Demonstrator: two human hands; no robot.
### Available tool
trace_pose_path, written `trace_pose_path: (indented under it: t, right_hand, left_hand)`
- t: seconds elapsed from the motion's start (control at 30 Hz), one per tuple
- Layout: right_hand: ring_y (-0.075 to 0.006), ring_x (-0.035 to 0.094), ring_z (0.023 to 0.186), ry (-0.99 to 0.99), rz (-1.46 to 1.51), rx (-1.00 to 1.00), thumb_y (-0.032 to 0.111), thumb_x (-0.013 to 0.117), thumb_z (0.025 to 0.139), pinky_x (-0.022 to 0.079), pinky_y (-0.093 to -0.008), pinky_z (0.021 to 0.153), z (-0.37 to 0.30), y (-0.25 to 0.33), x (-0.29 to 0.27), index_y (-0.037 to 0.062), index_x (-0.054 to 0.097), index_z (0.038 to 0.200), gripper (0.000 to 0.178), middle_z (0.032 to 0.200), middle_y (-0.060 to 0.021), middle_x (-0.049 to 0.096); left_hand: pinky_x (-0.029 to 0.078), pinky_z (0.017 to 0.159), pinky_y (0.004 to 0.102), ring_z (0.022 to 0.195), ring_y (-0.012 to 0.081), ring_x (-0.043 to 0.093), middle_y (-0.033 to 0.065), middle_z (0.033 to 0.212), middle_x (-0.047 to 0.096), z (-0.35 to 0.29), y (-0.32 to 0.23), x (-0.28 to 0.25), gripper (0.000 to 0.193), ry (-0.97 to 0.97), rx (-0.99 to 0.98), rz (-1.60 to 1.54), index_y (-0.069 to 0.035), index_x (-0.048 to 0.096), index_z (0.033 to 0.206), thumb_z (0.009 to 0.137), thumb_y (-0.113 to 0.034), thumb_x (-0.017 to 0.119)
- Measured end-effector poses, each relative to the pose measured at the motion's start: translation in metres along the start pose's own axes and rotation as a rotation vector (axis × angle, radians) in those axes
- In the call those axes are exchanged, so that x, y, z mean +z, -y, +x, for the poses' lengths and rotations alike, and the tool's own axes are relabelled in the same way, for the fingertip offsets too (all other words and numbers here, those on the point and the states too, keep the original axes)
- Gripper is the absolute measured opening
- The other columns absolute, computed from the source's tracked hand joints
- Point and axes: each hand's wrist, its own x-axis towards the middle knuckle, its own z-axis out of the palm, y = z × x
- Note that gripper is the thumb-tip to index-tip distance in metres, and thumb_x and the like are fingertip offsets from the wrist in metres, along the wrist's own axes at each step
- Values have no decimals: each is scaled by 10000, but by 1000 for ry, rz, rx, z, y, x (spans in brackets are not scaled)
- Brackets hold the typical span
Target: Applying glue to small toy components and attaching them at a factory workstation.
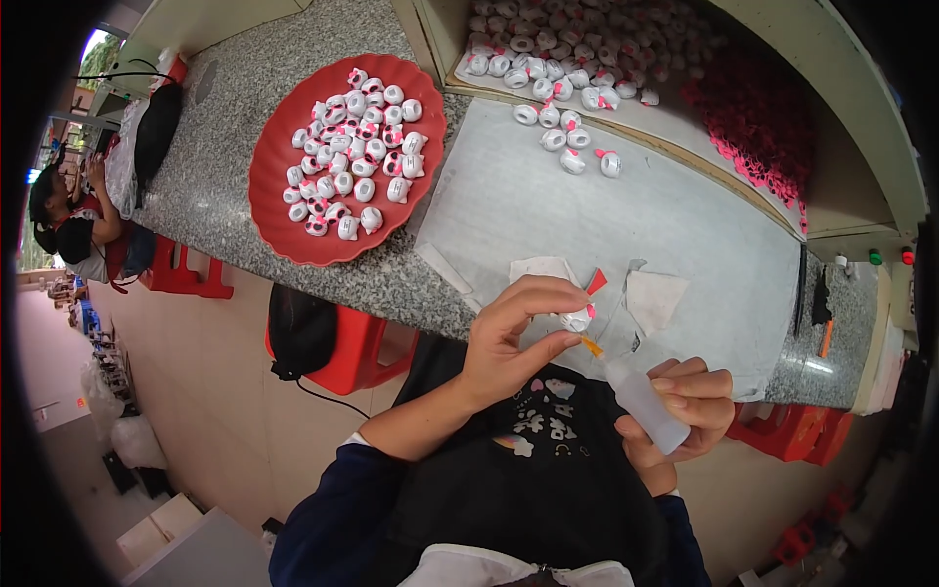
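Between the thumb and fingers of my left hand [509, 338] is a small white toy head [577, 319] with a pink patch on it. My right hand [690, 406] grips a translucent squeeze bottle [646, 401], tilted so that its thin amber nozzle [592, 345] points up at the toy head. The nozzle tip is very near the head's lower side; whether they touch I cannot tell. Both hands are over the near edge of a pale work sheet [724, 225]. Beside my left fingertips a red pointed piece [597, 282] shows, partly hidden.
A red scalloped tray [274, 210] full of white toy heads stands left on the speckled counter [342, 34]. Behind the sheet, a shelf holds more heads [548, 68] and a heap of pink pieces [753, 127]. Paper scraps [657, 298] lie nearby. Another person [83, 215] sits far left.
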Motion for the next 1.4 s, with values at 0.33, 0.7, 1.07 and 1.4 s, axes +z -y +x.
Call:
trace_pose_path:
  t: [0.33,0.7,1.07,1.4]
  right_hand:
    - [-120,425,569,-48,-96,124,177,715,587,388,-223,500,5,-3,-2,62,419,780,371,745,-56,439]
    - [-186,513,724,213,90,629,-29,511,670,436,-274,600,90,-107,-8,19,408,843,208,812,-63,423]
    - [-203,528,680,553,-614,231,72,616,645,394,-268,653,113,-155,20,7,529,798,188,754,-86,557]
    - [-141,501,596,429,-524,355,52,543,693,398,-248,564,105,-111,6,-11,516,756,93,740,-69,554]
  left_hand:
    - [364,812,316,935,211,466,150,981,472,5,0,-8,300,8,36,77,20,496,941,657,97,552]
    - [377,806,261,919,165,484,125,1010,475,11,-19,-53,346,-386,31,-183,21,460,994,670,93,558]
    - [377,815,279,941,166,473,114,1009,473,9,-16,-65,344,-376,12,-199,15,462,999,676,84,557]
    - [373,831,266,955,156,477,95,1022,493,10,-14,-49,374,-331,-117,-350,18,423,1073,717,56,530]
